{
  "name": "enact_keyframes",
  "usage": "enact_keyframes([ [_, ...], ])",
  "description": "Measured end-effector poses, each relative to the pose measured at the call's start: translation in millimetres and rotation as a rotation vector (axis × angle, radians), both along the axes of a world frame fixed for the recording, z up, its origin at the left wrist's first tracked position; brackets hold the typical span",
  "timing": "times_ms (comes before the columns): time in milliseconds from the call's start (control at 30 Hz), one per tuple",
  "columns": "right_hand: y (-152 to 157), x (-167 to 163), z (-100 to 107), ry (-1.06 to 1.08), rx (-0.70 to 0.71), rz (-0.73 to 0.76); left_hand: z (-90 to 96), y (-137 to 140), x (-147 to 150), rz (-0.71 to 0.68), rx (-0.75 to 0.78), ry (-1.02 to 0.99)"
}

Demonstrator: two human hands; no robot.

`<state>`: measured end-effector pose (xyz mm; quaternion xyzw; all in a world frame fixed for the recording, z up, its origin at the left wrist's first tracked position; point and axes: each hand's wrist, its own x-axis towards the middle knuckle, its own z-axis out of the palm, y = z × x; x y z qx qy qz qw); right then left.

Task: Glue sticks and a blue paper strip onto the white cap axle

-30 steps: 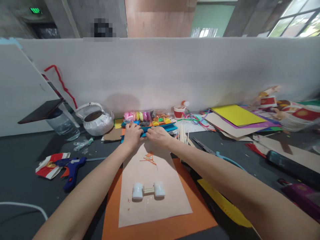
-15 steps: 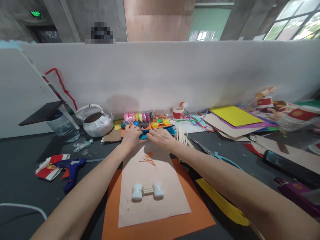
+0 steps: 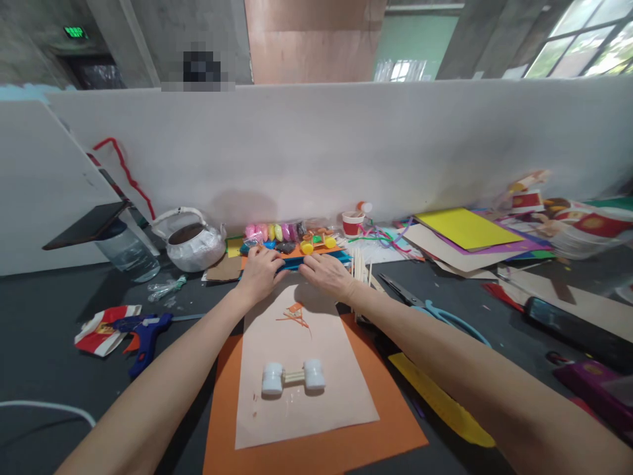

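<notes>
At the far end of the pale paper sheet (image 3: 306, 422), my left hand (image 3: 262, 272) and my right hand (image 3: 324, 274) work side by side. Both have curled fingers on a long, flat blue piece (image 3: 337, 258); whether it is folded paper or a shallow box cannot be made out. Parts of it are hidden behind the fingers. Nearer me on the pale sheet lie thin orange scraps (image 3: 295, 316). Closer still rests a small piece made of two white, spool-like ends joined by short sticks (image 3: 294, 377). An orange sheet (image 3: 222, 422) lies beneath the pale one.
To the left are a blue glue gun (image 3: 146, 340), a silvery basket (image 3: 195, 244) and a water glass (image 3: 128, 254). Wooden sticks (image 3: 360, 270), scissors (image 3: 445, 313) and a yellow strip (image 3: 440, 402) lie right. Coloured clay packs (image 3: 277, 231) sit behind my hands.
My right hand has shifted slightly to the right along the blue piece, and the piece looks flatter. My left hand stays nearly in place. The view has moved slightly.
</notes>
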<state>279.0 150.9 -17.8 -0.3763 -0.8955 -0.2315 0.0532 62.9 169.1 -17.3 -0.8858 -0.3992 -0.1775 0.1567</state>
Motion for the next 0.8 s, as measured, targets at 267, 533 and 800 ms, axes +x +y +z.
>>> enact_keyframes([
  [267,-5,-3,-13,0.035,-0.054,0.067,-2.5,7,-2,0.004,0.011,0.008],
  [533,-5,-19,-14,0.135,-0.194,-0.068,-2.9,17,11,0.039,0.018,0.096],
  [800,12,-33,-8,0.139,-0.359,-0.1,9.3,17,16,0.029,0.045,0.116],
])
